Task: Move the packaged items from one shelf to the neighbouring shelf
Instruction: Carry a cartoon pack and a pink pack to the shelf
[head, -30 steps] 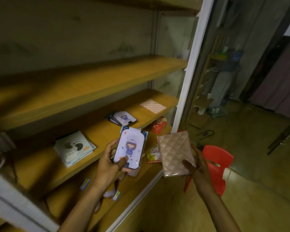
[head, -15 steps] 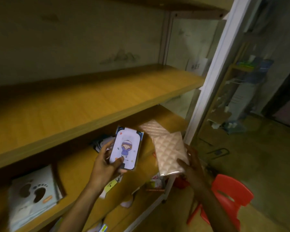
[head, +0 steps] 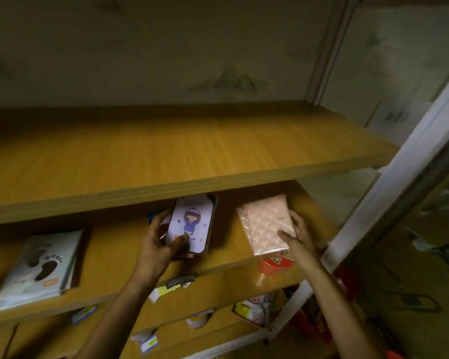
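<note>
Wooden shelves (head: pixel 166 161): left hand (head: pixel 157 244) grips cartoon-girl packet (head: pixel 192 224); right hand (head: pixel 297 234) holds quilted pink packet (head: pixel 267 224) (both blurred).

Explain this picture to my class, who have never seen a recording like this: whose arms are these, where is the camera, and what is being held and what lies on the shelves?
No machine here: a person wears a camera on the head, looking down at their own bare hands. The left hand grips a package with a cartoon child. The right hand holds a pink quilted package. Both are in front of the middle shelf, where a white package with footprints lies at the left. The upper shelf shows only bare wood. Lower shelves hold small items too blurred to name.
</note>
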### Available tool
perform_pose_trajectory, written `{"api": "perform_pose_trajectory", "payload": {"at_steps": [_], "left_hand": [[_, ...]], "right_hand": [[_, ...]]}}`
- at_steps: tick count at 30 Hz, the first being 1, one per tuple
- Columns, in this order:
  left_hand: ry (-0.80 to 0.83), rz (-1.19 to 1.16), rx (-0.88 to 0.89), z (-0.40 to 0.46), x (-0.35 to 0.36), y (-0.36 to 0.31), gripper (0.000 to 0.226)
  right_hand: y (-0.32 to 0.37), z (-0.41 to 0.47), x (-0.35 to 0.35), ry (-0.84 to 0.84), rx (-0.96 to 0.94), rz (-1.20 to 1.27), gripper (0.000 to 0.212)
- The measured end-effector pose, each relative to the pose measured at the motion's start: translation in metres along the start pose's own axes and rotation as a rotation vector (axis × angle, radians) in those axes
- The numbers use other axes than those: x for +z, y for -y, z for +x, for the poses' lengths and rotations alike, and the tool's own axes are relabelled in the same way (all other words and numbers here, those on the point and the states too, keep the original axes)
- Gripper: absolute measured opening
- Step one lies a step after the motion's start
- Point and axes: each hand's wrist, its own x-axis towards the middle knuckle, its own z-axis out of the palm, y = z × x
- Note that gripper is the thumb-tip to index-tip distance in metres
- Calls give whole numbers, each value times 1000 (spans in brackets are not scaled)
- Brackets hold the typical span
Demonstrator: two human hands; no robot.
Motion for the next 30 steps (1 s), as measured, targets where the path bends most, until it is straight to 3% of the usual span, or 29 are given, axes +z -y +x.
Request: {"api": "perform_pose_trajectory", "payload": {"at_steps": [8, 15, 18, 23, 30], "left_hand": [[-179, 60, 28, -19, 18, 12, 61], [-255, 90, 15, -29, 27, 13, 64], [-276, 98, -4, -32, 23, 11, 63], [-339, 113, -20, -36, 7, 12, 66], [-368, 125, -81, -18, -19, 15, 67]], "right_hand": [[-15, 38, -9, 133, 27, -153, 52], [-14, 33, -23, 44, -198, -581, 56], [-3, 31, -20, 110, -305, -576, 55], [2, 30, 0, 247, -321, -562, 52], [11, 29, 37, 303, -426, -639, 50]]}}
